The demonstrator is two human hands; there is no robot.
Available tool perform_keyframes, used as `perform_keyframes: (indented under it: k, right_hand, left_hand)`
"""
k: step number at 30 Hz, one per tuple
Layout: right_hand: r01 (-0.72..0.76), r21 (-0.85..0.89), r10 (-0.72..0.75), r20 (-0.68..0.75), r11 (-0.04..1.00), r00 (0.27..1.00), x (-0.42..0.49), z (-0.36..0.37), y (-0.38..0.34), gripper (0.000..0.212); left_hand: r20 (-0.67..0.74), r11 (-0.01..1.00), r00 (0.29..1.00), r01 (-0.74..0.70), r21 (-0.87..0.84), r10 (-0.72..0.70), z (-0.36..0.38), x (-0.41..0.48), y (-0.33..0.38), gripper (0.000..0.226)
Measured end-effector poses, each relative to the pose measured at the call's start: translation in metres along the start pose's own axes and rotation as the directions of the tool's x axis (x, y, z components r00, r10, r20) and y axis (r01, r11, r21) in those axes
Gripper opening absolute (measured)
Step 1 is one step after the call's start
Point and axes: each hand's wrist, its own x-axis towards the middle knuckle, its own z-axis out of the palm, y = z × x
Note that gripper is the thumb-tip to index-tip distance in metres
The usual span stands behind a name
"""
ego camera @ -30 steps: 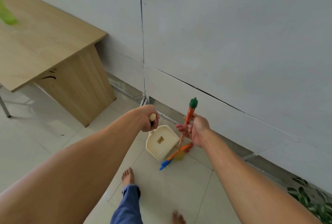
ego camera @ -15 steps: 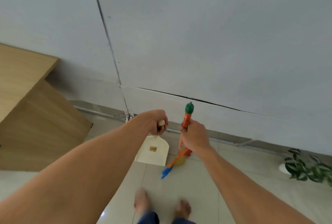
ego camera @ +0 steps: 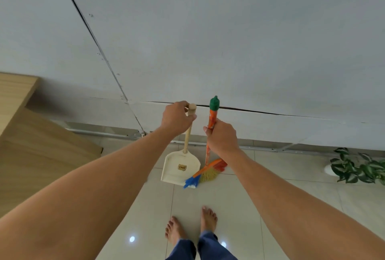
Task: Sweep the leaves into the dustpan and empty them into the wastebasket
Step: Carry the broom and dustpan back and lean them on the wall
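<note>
Head view, looking down along both forearms toward grey wall and tiled floor.

At left hand: fingers curled round the top of the dustpan handle, rounded wooden end poking out just above the knuckles. Full wrap, nothing else held.

At right hand: fingers closed round the orange broom handle, just below its green cap. Thumb tip visible on the left side of the stick.

Position of dustpan: cream, small tan label inside the pan, near the base of the wall, open edge toward the feet. Touching the floor or just above it: cannot tell.

Position of broom head: tilted, with orange, yellow and blue bristles, blue tip overlapping the dustpan's lower right corner. Both handles near upright, side by side, close but apart.

Elsewhere: wooden bench at left against the wall. Green-leaved plant in a white pot at right, on the floor, well apart from the dustpan. Two bare feet and blue trouser cuffs at bottom centre. Two bright light reflections on the tiles.
</note>
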Motion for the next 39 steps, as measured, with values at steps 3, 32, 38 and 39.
perform_keyframes:
  k: [3, 32, 38, 39]
  right_hand:
    - [0.019, 0.002, -0.019, 0.003, 1.000, 1.000, 0.005, 0.000, -0.005, 0.022]
    - [-0.128, 0.059, 0.127, 0.013, 0.990, 0.992, 0.119, 0.031, -0.014, 0.021]
    - [-0.108, 0.062, 0.108, -0.001, 0.992, 0.994, 0.140, 0.040, -0.021, 0.021]
    - [-0.109, 0.069, 0.110, 0.000, 0.992, 0.994, 0.142, 0.041, -0.021, 0.020]
  left_hand:
    - [0.027, 0.988, 0.998, -0.063, 0.141, 0.060, 0.010, 0.008, 0.003, 0.032]
    - [-0.041, 0.939, 0.990, -0.118, 0.324, 0.138, 0.019, 0.078, 0.025, 0.024]
    - [-0.094, 0.954, 0.990, -0.078, 0.288, 0.109, 0.018, 0.091, 0.023, 0.027]
    - [-0.100, 0.957, 0.989, -0.075, 0.281, 0.107, 0.017, 0.093, 0.023, 0.027]
